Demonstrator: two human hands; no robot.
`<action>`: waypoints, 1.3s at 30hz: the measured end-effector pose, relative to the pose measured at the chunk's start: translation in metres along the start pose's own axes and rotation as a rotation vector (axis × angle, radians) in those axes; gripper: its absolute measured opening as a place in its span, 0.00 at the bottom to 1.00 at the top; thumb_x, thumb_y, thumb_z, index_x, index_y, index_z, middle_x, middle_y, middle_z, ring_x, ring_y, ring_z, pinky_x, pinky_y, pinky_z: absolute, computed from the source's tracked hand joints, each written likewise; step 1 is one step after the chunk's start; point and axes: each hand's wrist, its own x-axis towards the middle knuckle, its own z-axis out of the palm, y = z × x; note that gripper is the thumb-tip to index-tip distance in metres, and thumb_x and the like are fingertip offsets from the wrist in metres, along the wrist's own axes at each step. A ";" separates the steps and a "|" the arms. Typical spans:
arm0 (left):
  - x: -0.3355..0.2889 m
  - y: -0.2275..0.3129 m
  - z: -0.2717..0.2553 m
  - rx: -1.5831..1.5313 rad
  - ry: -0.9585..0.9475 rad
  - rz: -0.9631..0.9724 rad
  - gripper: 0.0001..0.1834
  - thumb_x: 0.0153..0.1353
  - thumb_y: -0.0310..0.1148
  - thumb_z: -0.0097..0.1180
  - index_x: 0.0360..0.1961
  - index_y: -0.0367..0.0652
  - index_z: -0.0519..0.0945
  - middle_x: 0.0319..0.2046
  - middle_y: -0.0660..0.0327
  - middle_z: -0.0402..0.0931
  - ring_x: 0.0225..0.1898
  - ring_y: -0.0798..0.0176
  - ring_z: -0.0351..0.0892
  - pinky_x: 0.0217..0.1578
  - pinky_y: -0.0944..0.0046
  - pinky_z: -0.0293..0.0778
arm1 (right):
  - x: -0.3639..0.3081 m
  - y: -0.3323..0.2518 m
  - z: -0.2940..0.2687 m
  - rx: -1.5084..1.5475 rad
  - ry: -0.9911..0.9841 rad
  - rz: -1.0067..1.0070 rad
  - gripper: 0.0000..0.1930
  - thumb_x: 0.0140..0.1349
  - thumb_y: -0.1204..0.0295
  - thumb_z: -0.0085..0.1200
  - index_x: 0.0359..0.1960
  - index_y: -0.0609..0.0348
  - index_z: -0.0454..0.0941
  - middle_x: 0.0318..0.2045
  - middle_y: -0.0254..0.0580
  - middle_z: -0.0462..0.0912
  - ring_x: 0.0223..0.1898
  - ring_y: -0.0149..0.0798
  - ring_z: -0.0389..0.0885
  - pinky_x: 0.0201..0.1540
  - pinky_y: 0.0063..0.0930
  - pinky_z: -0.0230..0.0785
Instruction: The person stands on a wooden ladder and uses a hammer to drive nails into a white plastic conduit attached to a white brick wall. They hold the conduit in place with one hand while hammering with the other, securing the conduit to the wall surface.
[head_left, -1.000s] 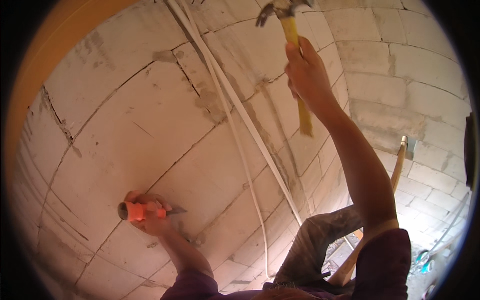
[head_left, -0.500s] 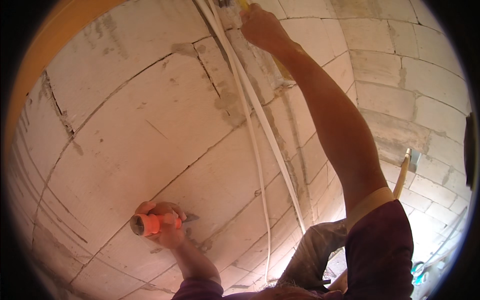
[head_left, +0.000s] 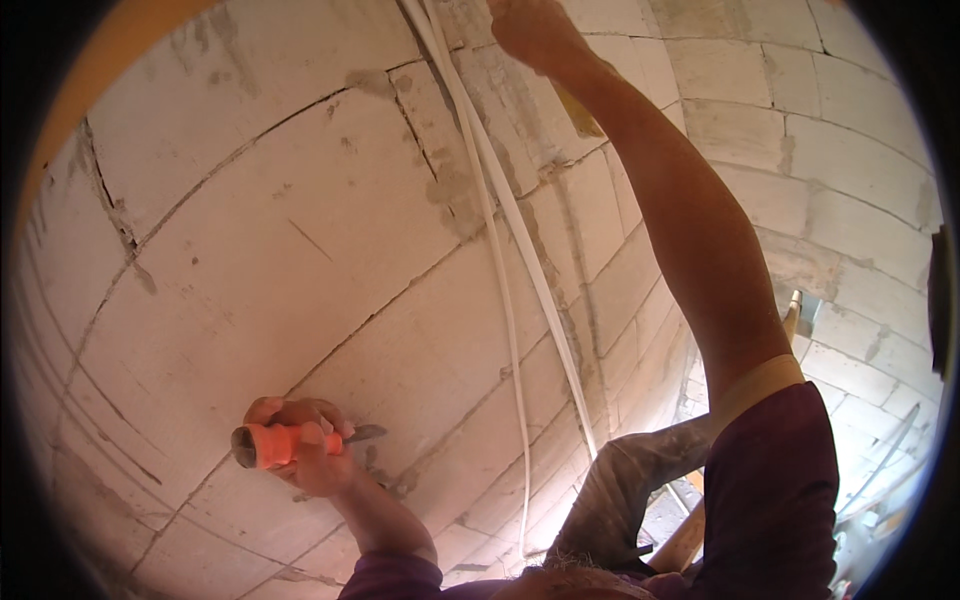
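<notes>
Low against the pale block wall (head_left: 300,270), my left hand (head_left: 318,470) is closed around the orange grip of a chisel (head_left: 285,444). The chisel's dark round end points left, and its grey flat blade juts out to the right beside the wall. My right arm stretches far up, and its closed fist (head_left: 540,35) is partly cut off by the upper edge. A yellow handle (head_left: 578,112) shows behind that forearm; it seems to belong to a hammer in the fist, whose head is out of view.
Two white cables (head_left: 508,220) run down the wall between my arms. Rough mortar joints cross the blocks. A bent trousered leg (head_left: 625,480) is at the lower right, near a wooden handle (head_left: 793,312). An orange-yellow edge (head_left: 105,75) curves along the upper left.
My right fist has risen, carrying the yellow-handled hammer partly out of view. My left hand still grips the chisel at the wall; it appears slightly farther left as the view shifts.
</notes>
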 end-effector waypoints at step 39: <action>0.001 -0.006 -0.012 -0.040 -0.070 0.052 0.21 0.61 0.20 0.47 0.56 0.30 0.69 0.20 0.63 0.63 0.13 0.69 0.61 0.14 0.70 0.66 | -0.011 -0.023 -0.038 0.085 0.133 0.084 0.16 0.70 0.66 0.44 0.43 0.72 0.75 0.38 0.74 0.81 0.45 0.71 0.80 0.48 0.57 0.74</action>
